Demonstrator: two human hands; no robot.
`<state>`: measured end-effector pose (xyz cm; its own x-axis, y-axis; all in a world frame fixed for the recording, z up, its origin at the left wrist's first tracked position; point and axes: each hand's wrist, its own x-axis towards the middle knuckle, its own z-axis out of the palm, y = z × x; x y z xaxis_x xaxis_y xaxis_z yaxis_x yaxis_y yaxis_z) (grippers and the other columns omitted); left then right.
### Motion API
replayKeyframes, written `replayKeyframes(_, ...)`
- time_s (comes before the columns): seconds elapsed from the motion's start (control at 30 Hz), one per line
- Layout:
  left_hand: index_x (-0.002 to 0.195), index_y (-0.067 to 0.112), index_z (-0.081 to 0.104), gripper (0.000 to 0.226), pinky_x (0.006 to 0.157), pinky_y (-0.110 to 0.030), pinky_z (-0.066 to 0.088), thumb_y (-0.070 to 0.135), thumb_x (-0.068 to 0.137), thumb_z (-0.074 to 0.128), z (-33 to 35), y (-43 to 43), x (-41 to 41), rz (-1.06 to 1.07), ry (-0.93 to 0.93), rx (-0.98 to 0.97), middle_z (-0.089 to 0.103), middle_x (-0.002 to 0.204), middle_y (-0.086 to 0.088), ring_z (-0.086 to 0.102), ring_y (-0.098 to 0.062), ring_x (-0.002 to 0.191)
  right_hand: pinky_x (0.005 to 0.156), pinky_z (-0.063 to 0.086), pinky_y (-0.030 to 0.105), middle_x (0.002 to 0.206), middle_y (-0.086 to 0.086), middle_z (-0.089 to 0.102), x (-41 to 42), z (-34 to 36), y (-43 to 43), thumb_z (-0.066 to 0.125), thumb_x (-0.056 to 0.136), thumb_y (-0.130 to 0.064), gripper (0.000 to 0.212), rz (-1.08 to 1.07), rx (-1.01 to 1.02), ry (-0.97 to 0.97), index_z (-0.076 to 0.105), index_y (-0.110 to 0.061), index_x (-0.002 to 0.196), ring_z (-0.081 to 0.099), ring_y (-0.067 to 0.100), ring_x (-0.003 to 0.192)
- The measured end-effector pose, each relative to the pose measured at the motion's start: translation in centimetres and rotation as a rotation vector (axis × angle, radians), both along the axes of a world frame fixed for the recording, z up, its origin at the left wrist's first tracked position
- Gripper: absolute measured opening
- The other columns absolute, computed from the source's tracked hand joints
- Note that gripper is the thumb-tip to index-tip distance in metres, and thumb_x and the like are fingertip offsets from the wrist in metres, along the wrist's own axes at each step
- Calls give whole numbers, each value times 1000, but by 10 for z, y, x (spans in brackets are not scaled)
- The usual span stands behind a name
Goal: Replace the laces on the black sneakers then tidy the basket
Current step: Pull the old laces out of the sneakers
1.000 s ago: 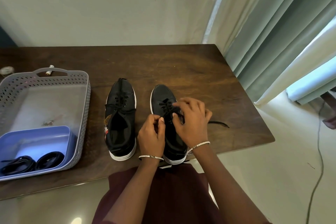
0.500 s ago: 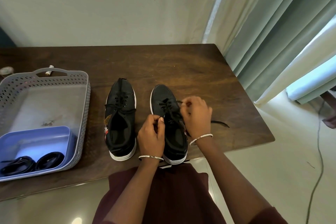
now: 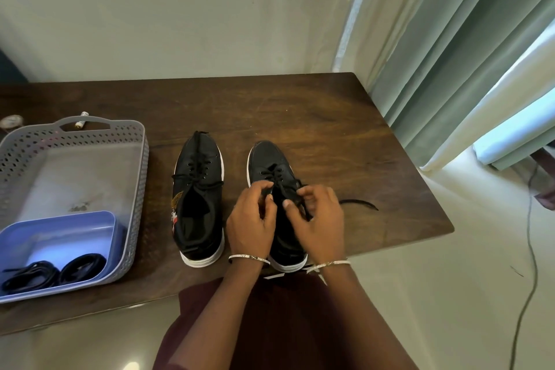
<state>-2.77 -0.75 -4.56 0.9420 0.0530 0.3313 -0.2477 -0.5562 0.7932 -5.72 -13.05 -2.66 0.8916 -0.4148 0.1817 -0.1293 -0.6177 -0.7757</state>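
Both hands are down on the right-hand sneaker (image 3: 267, 156), which stands on the table (image 3: 300, 111) near the front edge, toe pointing away from me. My left hand (image 3: 250, 219) has its fingers curled in, pinching the lace (image 3: 359, 204) on its side of the tongue. My right hand (image 3: 318, 219) is curled round the other run, and the free end trails off across the wood to the right. The hands are close together, almost touching over the eyelets. The front rows look crossed already, so I reckon I'm working up toward the ankle. To do this well, I want the lace lying flat, not twisted, and each side drawn equally snug before I go for the next hole. One hand should brace the shoe so it doesn't skid toward the edge. I'll watch that loose end too, because one hard tug could leave one side short. The other sneaker (image 3: 198, 177) sits just beside this one with its tongue open, and I judge it needs finishing as well. The basket (image 3: 141, 159) waits to my left, with coiled laces (image 3: 54, 272) in its blue tray (image 3: 60, 228).
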Motion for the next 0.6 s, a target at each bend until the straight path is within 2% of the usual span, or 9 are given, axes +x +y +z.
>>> replayKeyframes(0.07,112,28,64,25,62,-34,51,18,89,63,6,0,6,-40,3,101,59,98,8,61,-16,75,79,51,25,100,-7,58,-3,-5,9,71,86,-23,18,22,-177,-12,63,-19,100,56,10,92)
replayKeyframes(0.17,103,28,66,21,58,-33,51,21,84,71,14,1,18,-74,-30,305,57,97,5,61,-21,68,74,48,23,96,-5,62,1,-3,11,71,87,-18,13,-41,-167,25,64,-17,98,58,12,90)
replayKeyframes(0.27,91,24,69,17,57,-33,48,23,78,79,21,-1,30,-82,-160,523,61,91,2,62,-22,63,71,40,19,94,-5,63,2,-2,10,66,91,-18,5,-20,-234,56,63,-17,94,56,12,86)
replayKeyframes(0.33,85,23,68,13,57,-31,45,25,79,79,23,-2,34,-88,-186,552,63,87,4,62,-21,63,67,36,18,90,-4,61,2,0,9,63,92,-17,4,-41,-222,44,60,-17,90,54,12,81)
replayKeyframes(0.4,82,28,66,10,59,-28,46,26,81,76,23,-3,33,-68,-9,342,64,84,11,62,-14,68,61,32,15,85,-5,59,3,-1,10,61,93,-16,9,-61,-189,51,56,-18,86,51,11,76)
replayKeyframes(0.47,77,28,68,12,65,-27,48,22,80,78,23,-5,34,64,286,-105,66,77,12,63,-11,70,60,37,19,80,-5,59,5,-2,11,62,92,-16,9,-95,-115,44,56,-18,85,54,11,72)
replayKeyframes(0.53,75,22,68,14,63,-24,48,13,82,76,34,-6,39,218,657,-695,67,73,4,64,-14,65,62,47,27,77,-6,62,7,-5,11,63,92,-18,8,-131,-22,51,59,-18,84,58,11,68)
replayKeyframes(0.57,77,18,66,13,58,-22,47,10,85,72,40,-5,41,226,825,-895,66,74,1,63,-12,61,62,49,29,76,-6,62,7,-6,12,63,92,-18,8,-134,-1,57,60,-18,84,58,10,67)
replayKeyframes(0.6,79,16,63,13,53,-21,45,9,90,67,44,-4,42,197,935,-962,65,76,0,63,-10,60,63,50,30,76,-7,62,7,-7,12,63,91,-18,9,-132,7,62,60,-18,84,58,10,66)
